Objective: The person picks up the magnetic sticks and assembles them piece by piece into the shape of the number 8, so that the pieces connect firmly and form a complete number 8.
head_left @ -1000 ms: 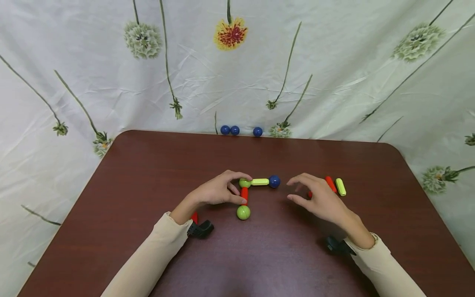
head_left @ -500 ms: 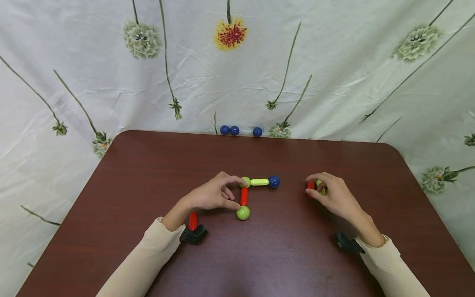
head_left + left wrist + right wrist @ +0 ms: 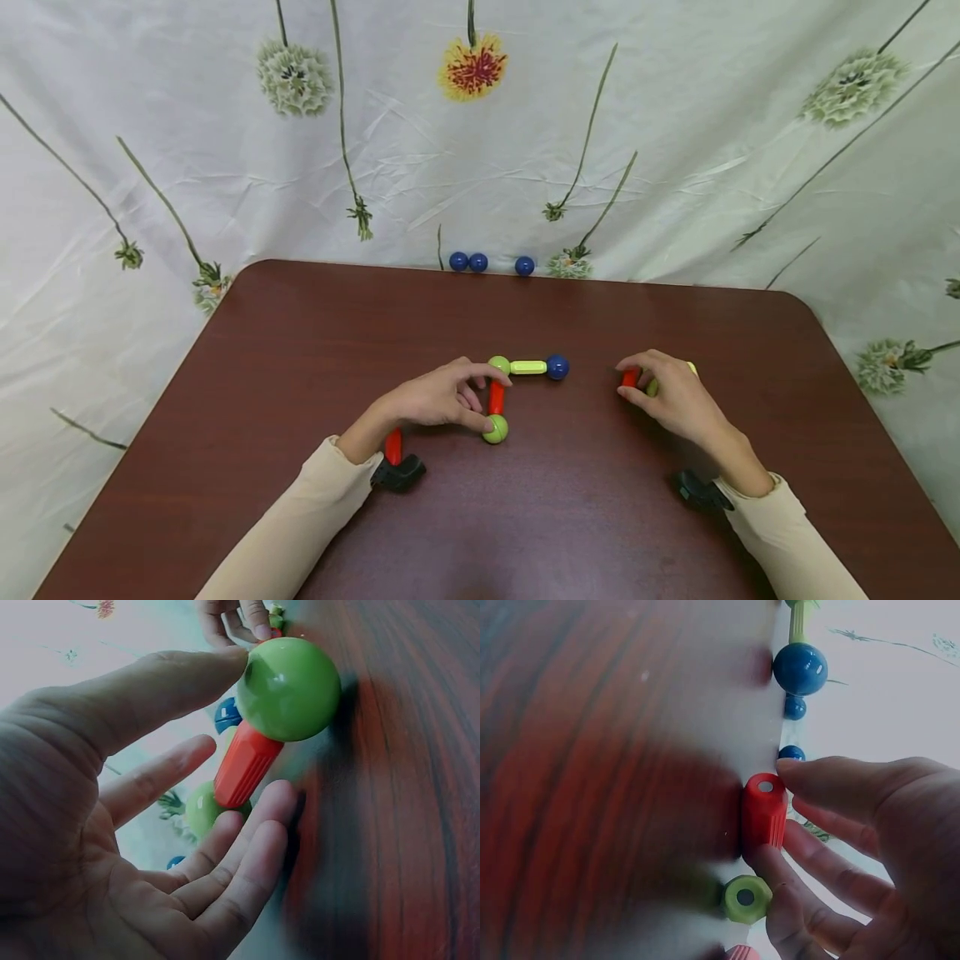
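- Structure: an L on the brown wood-grain table (image 3: 570,508). Glossy green near ball (image 3: 497,430), red ribbed plastic-looking joining rod (image 3: 496,398), glossy green corner ball (image 3: 498,364), yellow-green faceted rod (image 3: 528,367), glossy blue end ball (image 3: 557,367), in that order.
- Left hand (image 3: 438,398): fingers spread and relaxed, thumb tip against the near ball. Reads as steadying the structure.
- Right hand (image 3: 671,396): thumb and fingers pinch a loose red ribbed rod (image 3: 765,814), well right of the blue end ball. Resting on the table or just lifted: cannot tell.
- Beside that rod, under the fingers: a yellow-green faceted spare rod (image 3: 746,898).
- Another red rod (image 3: 393,447) lies by the left wrist; three glossy blue balls (image 3: 477,262) sit along the far edge.
- Step in hand, judged: picking up another connector.
- Next move calls for: firm pinch, lift clear of the spare rod, L kept still.
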Demonstrator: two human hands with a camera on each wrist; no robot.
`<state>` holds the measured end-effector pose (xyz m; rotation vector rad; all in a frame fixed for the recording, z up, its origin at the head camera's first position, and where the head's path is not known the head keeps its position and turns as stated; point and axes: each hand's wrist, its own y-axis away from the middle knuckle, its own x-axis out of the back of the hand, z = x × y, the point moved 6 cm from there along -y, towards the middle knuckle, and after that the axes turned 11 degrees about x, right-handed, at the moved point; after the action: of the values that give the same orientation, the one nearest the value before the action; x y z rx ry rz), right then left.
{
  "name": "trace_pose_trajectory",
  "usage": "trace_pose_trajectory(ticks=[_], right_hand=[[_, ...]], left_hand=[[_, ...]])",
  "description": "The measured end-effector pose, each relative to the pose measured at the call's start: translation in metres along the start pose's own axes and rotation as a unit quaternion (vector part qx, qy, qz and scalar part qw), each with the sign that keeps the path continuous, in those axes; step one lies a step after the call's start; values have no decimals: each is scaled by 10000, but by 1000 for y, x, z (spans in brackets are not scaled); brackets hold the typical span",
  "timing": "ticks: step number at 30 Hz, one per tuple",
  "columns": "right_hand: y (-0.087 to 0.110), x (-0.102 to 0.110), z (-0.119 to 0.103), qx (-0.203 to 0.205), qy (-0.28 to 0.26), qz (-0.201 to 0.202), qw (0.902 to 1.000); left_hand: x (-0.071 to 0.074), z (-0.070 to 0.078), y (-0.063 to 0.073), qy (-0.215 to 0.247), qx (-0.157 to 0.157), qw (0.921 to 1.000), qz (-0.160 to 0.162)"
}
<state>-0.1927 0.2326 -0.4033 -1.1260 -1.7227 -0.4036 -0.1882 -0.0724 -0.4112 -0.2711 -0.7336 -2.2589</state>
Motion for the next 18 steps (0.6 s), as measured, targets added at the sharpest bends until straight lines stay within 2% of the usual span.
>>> trace_pose_trajectory(ticks=[10,18], right_hand=[[-2,-1,-6,160,224,-19,9996],[-1,-9,-15,717,204,15,9972]], left_hand=[[-6,3,-4,-383,-112,9990,-190],[-11,4,-4,-797,-309,9963,-132]])
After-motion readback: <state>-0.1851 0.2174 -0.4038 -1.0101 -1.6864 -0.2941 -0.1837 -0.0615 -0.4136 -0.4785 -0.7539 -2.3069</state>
